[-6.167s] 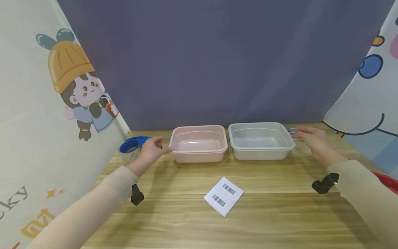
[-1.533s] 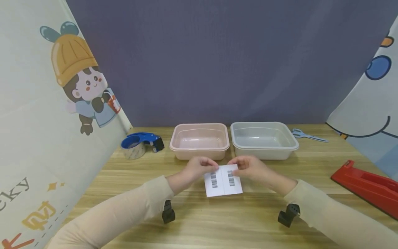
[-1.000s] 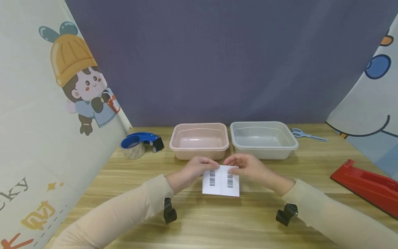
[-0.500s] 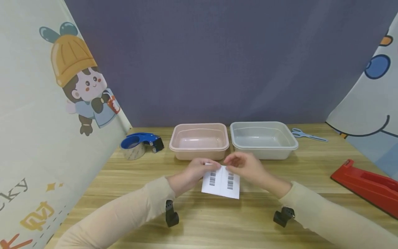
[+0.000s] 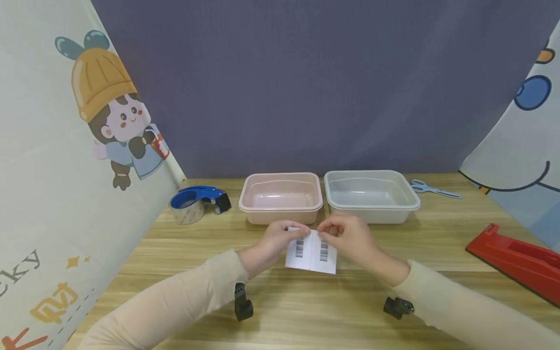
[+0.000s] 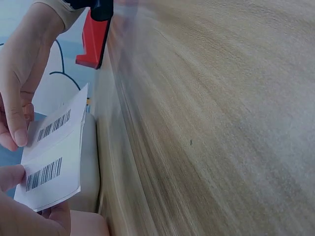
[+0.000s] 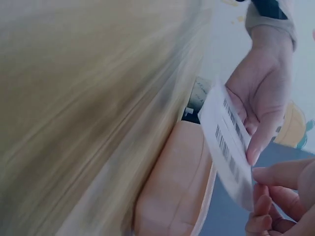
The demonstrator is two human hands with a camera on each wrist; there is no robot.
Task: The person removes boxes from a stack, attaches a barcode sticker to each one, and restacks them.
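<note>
A folded-looking white sheet of barcode labels (image 5: 311, 258) is held up over the table, its two barcodes facing me. My left hand (image 5: 273, 240) holds its upper left part, thumb on the printed face and fingers behind. My right hand (image 5: 352, 239) has thumb and fingertips together at the top edge, just right of the centre line, and appears to pinch it. In the left wrist view the sheet (image 6: 54, 150) shows a crease between the barcodes. The right wrist view shows the right fingertips (image 7: 266, 174) at the sheet's edge; exact contact is hard to see.
Behind the hands stand a pink bin (image 5: 280, 217) and a whitish bin (image 5: 374, 216). A blue tape dispenser (image 5: 199, 201) lies at the left. Light blue scissors (image 5: 435, 191) lie back right, and a red stapler-like tool (image 5: 516, 260) lies front right.
Earlier the sheet lay on the table with my hands beside the tape dispenser and scissors. Both hands then took it up; lately my right thumb has slid from the right barcode to the top edge.
</note>
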